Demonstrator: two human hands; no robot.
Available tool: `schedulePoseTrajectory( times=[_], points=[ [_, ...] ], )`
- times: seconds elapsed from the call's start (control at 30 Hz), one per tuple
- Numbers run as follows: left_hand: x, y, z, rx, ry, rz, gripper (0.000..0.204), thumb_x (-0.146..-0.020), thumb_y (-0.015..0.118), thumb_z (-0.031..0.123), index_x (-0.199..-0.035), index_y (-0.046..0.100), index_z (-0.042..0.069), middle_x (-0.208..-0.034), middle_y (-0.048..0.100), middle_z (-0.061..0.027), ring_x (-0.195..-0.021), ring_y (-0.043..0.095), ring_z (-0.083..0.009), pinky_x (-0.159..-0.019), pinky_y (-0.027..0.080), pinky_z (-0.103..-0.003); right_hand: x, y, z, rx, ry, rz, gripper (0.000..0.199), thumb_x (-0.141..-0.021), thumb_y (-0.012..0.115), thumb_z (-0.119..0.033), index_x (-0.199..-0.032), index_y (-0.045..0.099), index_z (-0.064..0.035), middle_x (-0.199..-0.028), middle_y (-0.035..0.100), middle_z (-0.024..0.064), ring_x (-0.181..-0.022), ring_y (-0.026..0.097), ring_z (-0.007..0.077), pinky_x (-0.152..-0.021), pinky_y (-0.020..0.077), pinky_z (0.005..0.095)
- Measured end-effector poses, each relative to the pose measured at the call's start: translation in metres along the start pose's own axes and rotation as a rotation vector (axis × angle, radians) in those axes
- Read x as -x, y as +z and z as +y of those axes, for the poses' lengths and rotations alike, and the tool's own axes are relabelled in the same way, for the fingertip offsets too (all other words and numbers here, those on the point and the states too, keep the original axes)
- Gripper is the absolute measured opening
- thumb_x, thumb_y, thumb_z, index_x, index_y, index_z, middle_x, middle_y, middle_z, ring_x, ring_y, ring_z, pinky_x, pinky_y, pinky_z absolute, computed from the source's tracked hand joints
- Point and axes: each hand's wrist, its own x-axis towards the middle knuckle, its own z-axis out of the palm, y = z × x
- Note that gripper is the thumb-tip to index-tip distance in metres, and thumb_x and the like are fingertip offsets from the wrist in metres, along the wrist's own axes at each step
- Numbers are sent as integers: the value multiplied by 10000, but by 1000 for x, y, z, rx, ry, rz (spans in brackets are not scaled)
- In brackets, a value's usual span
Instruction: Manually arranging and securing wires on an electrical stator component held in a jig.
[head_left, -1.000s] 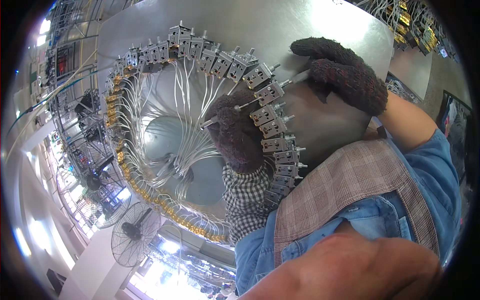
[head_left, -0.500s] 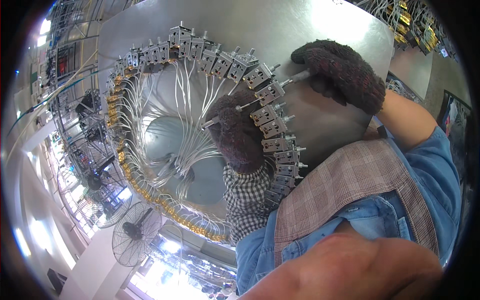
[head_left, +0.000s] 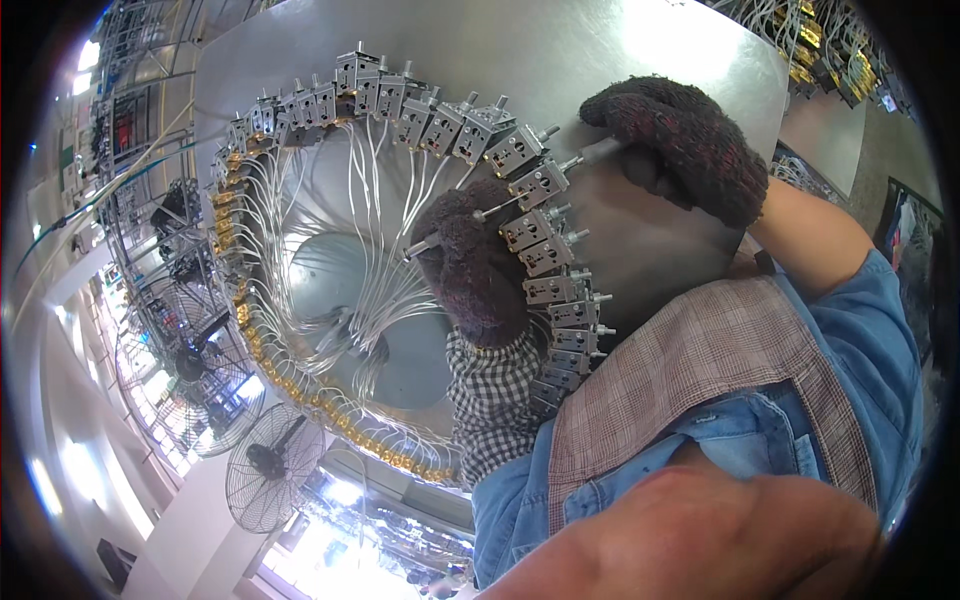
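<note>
My left hand (head_left: 472, 265), in a dark knitted glove, is closed around a slim metal driver (head_left: 424, 246). The driver's thin shaft reaches a grey metal thermostat-like block (head_left: 540, 184) with a threaded stud. From the block's outer side, my right hand (head_left: 680, 150), also gloved, holds a grey cylindrical tool (head_left: 602, 150) up to that stud; its inner fingers are partly hidden. Similar blocks (head_left: 548, 257) line the curved edge above and below. White wires (head_left: 370, 200) run from the blocks toward the ring's middle.
A shiny metal table (head_left: 560, 60) lies under the work. Brass-coloured terminals (head_left: 330, 408) line the ring's left and near edge. A round grey plate (head_left: 415, 365) sits inside the ring. More wired parts (head_left: 835, 55) are at the upper right. Fans (head_left: 268, 462) stand beyond the left side.
</note>
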Motion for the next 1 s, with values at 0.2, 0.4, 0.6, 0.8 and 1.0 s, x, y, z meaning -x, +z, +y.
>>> schedulePoseTrajectory(
  times=[0.2,0.4,0.6,0.8,1.0],
  points=[
    [-1,4,3,-70,25,-31,353,-827,544,274,-959,502,-50,-860,584,-172,-778,596,-245,-703,509,-326,-2,0,-1,59,4,17,353,-797,571,-380,-989,606,-86,-601,537,50,-433,489,99,-356,384,208],
    [-4,-4,2,6,-90,-8,317,-844,510,231,-996,487,-47,-911,570,-179,-799,595,-239,-702,526,-326,-2,1,0,-12,46,-30,358,-808,570,-358,-1039,591,-86,-661,557,58,-459,496,93,-358,383,198],
    [-2,-2,2,-93,-59,27,326,-856,501,238,-1018,475,-44,-928,564,-187,-826,595,-258,-704,534,-337,-4,-2,8,-76,-86,-56,396,-854,507,-324,-1147,512,-58,-677,524,45,-499,456,68,-372,359,183],
    [-2,-8,-5,53,-8,24,335,-850,510,249,-1007,480,-46,-924,562,-194,-838,590,-268,-696,537,-341,-11,-6,19,-137,-217,-90,397,-849,515,-308,-1160,505,-61,-721,550,46,-514,491,76,-379,375,186],
    [-2,-4,-5,59,57,-63,276,-808,554,183,-956,518,-48,-922,565,-198,-840,585,-294,-712,534,-365,-2,-7,2,37,-30,-43,357,-862,497,-311,-1121,538,-69,-740,564,47,-522,512,70,-373,386,175]
  ],
)
